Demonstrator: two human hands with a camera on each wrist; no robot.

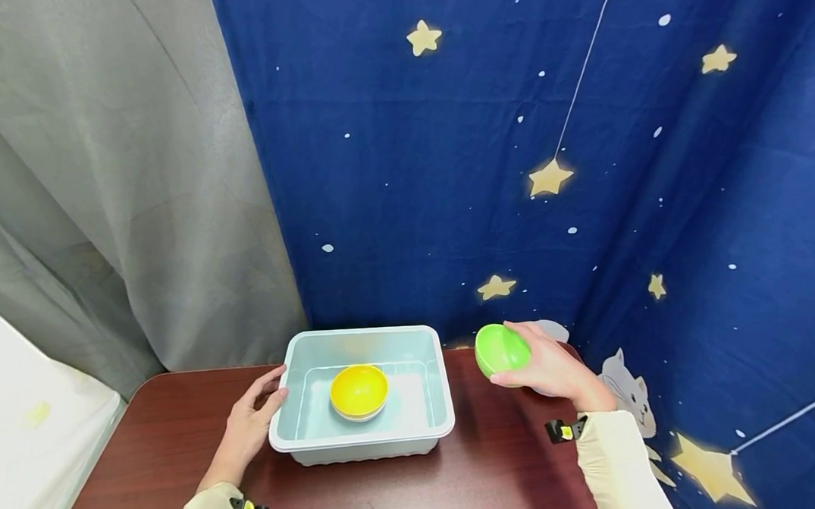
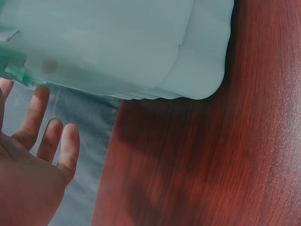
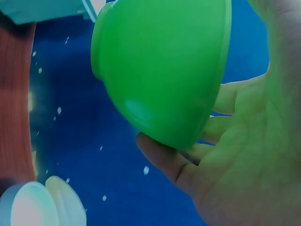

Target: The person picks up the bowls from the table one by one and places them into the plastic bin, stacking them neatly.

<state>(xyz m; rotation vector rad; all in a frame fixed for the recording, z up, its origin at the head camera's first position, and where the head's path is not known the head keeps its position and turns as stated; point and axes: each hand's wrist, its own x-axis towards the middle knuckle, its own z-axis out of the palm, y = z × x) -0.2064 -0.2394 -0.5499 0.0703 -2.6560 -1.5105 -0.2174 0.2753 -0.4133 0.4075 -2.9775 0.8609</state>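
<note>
Centrally, a yellow bowl is resting inside a pale blue bin on a dark red table. The right hand is gripping a tilted green bowl, thumb and fingers curling about its rim, holding it aloft to the bin's right. The left hand is touching the bin's left rim with loosely extended fingers. At the right wrist view's corner a pale object is showing, perhaps another bowl
</note>
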